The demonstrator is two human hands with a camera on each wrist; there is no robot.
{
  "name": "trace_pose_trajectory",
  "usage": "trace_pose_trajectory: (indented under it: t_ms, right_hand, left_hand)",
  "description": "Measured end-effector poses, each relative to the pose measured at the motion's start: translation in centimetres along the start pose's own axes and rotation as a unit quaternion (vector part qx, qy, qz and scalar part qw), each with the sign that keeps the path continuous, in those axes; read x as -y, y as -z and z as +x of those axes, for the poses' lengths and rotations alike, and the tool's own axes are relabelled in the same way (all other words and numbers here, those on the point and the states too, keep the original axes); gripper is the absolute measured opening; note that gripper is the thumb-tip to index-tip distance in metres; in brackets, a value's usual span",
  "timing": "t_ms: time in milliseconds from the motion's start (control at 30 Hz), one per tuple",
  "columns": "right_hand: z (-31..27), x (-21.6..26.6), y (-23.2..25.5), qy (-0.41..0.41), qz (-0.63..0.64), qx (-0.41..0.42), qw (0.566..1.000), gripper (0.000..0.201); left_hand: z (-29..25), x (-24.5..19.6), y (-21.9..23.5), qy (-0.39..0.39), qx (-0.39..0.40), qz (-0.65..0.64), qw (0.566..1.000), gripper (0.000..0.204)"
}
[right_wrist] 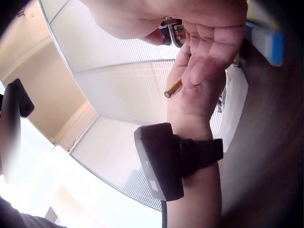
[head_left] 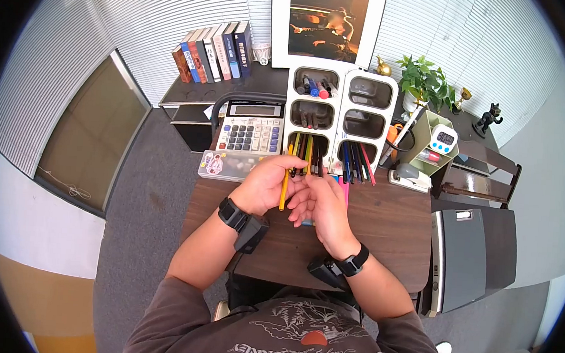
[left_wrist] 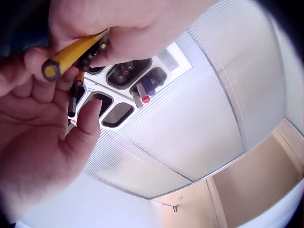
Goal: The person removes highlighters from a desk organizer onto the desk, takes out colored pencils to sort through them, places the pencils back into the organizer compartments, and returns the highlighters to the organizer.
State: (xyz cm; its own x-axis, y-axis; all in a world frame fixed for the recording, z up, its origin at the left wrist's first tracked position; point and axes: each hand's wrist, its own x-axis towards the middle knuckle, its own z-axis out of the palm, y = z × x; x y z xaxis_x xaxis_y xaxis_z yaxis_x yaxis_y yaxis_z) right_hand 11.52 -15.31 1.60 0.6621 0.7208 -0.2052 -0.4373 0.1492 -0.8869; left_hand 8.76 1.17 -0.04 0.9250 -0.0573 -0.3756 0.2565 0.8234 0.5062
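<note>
In the head view my left hand pinches a yellow pencil that slants out toward me; its blunt end shows large in the left wrist view. My right hand is beside it, fingers loosely bent, thumb apart in the left wrist view, with nothing visible in its grasp. Both hands are right in front of a white desk organizer. Its lower left compartment holds dark and yellow pencils, partly hidden by the hands. Blue, black and red pencils lean in the lower right one.
Markers lie in the organizer's upper left compartment. To the left are a calculator and a pencil case. At right stand a black pen cup, a stapler and a green holder with a timer. A pink item lies under my right hand.
</note>
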Motion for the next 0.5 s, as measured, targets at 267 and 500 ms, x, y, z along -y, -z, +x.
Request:
trace_pose_trajectory:
  t_ms: [267, 500]
  right_hand:
    - [0.2, -0.6, 0.3, 0.002, -0.006, -0.021, 1.000, 0.037]
    - [0.5, -0.7, 0.5, 0.004, -0.020, -0.040, 0.999, 0.039]
  left_hand:
    - [0.4, 0.5, 0.7, -0.062, 0.003, 0.026, 0.998, 0.028]
    - [-0.5, 0.1, -0.2, -0.057, 0.033, -0.023, 0.998, 0.027]
